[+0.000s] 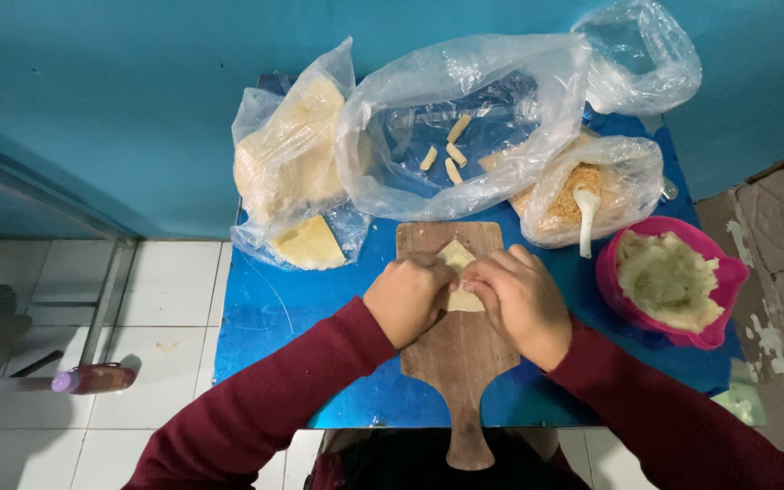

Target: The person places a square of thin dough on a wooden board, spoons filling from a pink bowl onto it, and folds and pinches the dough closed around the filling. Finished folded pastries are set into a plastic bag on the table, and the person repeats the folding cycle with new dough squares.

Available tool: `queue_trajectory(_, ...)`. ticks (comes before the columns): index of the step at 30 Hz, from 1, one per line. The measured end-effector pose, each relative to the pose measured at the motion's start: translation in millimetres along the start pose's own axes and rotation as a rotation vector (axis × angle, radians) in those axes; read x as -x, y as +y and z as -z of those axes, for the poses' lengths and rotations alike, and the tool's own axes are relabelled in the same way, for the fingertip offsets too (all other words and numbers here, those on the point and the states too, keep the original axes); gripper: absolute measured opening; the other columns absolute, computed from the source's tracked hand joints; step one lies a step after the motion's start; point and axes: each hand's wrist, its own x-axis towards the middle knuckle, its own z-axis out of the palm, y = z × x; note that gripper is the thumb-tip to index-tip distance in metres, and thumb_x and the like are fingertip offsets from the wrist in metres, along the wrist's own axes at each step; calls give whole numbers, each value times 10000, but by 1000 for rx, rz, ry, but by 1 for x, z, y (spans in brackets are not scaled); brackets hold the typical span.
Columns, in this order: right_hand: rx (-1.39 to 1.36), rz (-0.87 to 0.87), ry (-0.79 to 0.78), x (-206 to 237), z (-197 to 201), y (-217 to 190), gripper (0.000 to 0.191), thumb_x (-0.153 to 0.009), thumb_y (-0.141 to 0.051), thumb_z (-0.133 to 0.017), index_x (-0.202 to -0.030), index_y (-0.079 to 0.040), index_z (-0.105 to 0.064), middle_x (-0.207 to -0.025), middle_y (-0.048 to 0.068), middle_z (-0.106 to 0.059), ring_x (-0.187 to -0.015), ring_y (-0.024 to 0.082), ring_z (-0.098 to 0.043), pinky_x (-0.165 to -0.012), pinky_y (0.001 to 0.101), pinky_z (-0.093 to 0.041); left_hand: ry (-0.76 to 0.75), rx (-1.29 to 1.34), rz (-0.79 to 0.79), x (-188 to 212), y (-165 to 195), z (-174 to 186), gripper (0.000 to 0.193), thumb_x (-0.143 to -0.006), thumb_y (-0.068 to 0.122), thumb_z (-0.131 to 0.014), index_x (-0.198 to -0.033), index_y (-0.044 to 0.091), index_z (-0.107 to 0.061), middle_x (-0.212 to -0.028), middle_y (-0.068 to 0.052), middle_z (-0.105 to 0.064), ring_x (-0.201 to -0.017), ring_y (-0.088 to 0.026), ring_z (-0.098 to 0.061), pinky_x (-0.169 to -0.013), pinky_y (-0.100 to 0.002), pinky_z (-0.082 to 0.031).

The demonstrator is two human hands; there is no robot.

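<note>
Both hands meet at the middle of the frame over a pale, thin square dough wrapper lying on a brown wooden paddle-shaped cutting board. The left hand is curled nearly closed, its fingertips pinching the wrapper's left edge; the right hand is half curled, fingers pressing the right edge. To roll it well, I judge both sides should fold in evenly and stay snug, so nothing splits. Just right of the hands sits a pink plastic bowl of mashed pale filling. Above, a clear plastic bag of golden crumbs with a white spoon and a large open clear bag holding a few finished pale rolls rest on the blue surface.
</note>
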Motion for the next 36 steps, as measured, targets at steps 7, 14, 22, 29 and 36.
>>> queue_trajectory(7, 21, -13, -21, 0, -5, -2, 64, -881, -173, -712, -876, -111, -699, -866, 31, -677, -852, 285, -586, -761, 403, -441, 1, 22, 46, 3, 0, 1, 118, -777, 17, -697, -880, 24, -640, -879, -173, -678, -875, -405, -679, -722, -497, -541)
queue_trajectory(14, 160, 51, 49, 1, -7, -1, 149, -869, -116, -682, -1005, -128, -741, -973, 9, -685, -922, 264, -582, -793, 403, -428, 105, -1, 78, 3, -4, -8, 133, -821, 44, -686, -948, 64, -716, -1024, -195, -712, -806, -413, -689, -709, -492, -558)
queue_trajectory(22, 475, 165, 6, 12, -12, -11, 423, -802, -103, -607, -1204, -32, -716, -1183, 47, -705, -943, 221, -574, -763, 382, -411, 50, 57, 196, 5, -9, -6, 400, -863, 107, -733, -1225, 16, -589, -850, -171, -711, -773, -399, -697, -647, -481, -545)
queue_trajectory(29, 116, -22, 99, -8, -7, 7, 360, -892, -28, -641, -1246, -63, -695, -1011, 55, -723, -932, 286, -585, -856, 423, -462, 7, 105, 251, -1, -4, 1, 429, -800, 91, -787, -1141, 45, -531, -807, -123, -720, -769, -340, -730, -644, -444, -558)
queue_trajectory(36, -624, -396, -68, -5, 24, 9, 296, -951, -42, -645, -1243, -49, -598, -877, 94, -724, -792, 283, -673, -732, 349, -526, 90, 68, -99, -13, 20, 29, 356, -855, 114, -748, -1170, 73, -588, -1122, -207, -662, -939, -404, -677, -730, -454, -564)
